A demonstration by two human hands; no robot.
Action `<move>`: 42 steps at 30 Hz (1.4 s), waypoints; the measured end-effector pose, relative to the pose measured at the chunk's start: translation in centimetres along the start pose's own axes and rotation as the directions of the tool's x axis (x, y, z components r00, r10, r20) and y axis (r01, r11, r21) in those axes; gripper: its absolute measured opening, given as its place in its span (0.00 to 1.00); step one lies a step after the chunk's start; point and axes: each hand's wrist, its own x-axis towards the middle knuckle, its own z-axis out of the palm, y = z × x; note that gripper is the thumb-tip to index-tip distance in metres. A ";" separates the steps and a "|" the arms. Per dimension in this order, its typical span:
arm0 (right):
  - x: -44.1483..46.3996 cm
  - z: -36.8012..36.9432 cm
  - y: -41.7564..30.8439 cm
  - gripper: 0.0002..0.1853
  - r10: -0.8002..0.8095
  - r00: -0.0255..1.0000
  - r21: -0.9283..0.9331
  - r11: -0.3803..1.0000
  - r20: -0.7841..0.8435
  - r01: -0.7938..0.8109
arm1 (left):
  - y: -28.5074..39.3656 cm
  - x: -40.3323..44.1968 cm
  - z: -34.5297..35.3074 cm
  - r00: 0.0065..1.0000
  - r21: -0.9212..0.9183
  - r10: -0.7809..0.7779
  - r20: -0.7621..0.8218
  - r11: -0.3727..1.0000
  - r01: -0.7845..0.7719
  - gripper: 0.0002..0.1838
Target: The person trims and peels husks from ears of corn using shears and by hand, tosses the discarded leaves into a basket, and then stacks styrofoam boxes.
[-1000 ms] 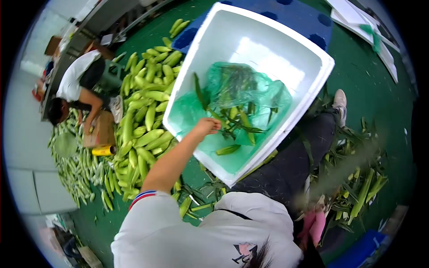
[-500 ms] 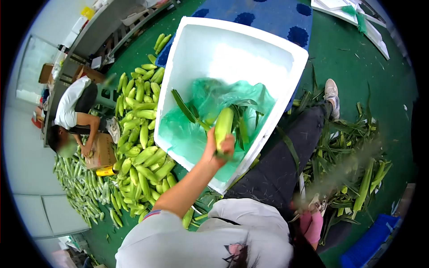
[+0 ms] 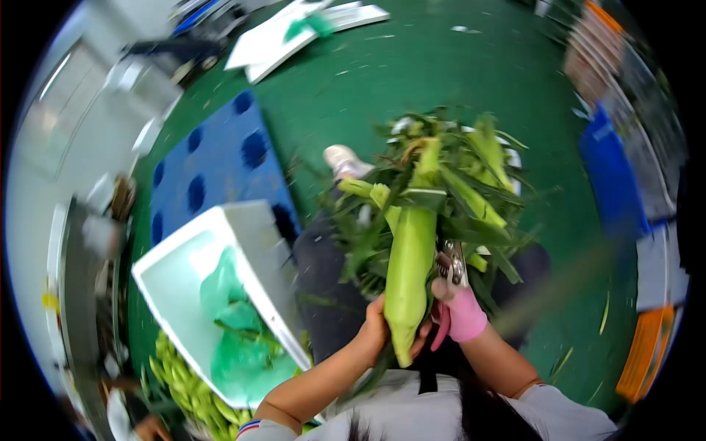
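Note:
An ear of corn in its green husk stands over my lap, its narrow pale end toward me. My left hand is closed round its lower part. In a pink glove, my right hand grips pruning shears with red handles, close against the corn's right side. The blades are partly hidden by leaves. Beyond the corn lies a heap of cut husks and leaves over a white-rimmed container, mostly covered.
A white foam box with a green plastic bag inside stands at my left, beside a corn pile. A blue pallet lies behind it. Blue and orange crates line the right. Another person is at lower left.
My view has swung right, from the foam box to the leaf heap. My left hand has brought an ear of corn from over the box to my lap. My right hand and the shears are now clear.

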 end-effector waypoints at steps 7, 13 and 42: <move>1.9 -7.7 -2.9 0.24 -0.370 0.918 -0.677 0.713 -0.141 0.183 | 1.1 11.4 0.6 0.836 0.635 0.538 -0.108 0.684 -0.358 0.24; 3.6 -9.7 -3.3 0.22 -0.462 0.852 -0.556 0.787 -0.245 0.267 | 2.5 14.0 -3.3 0.979 -0.628 0.204 -0.016 0.760 -0.169 0.31; 0.5 -11.2 -5.9 0.14 0.319 0.943 -0.487 0.841 0.096 -0.235 | 7.6 4.1 -5.0 0.986 0.357 -0.166 0.017 0.922 0.149 0.38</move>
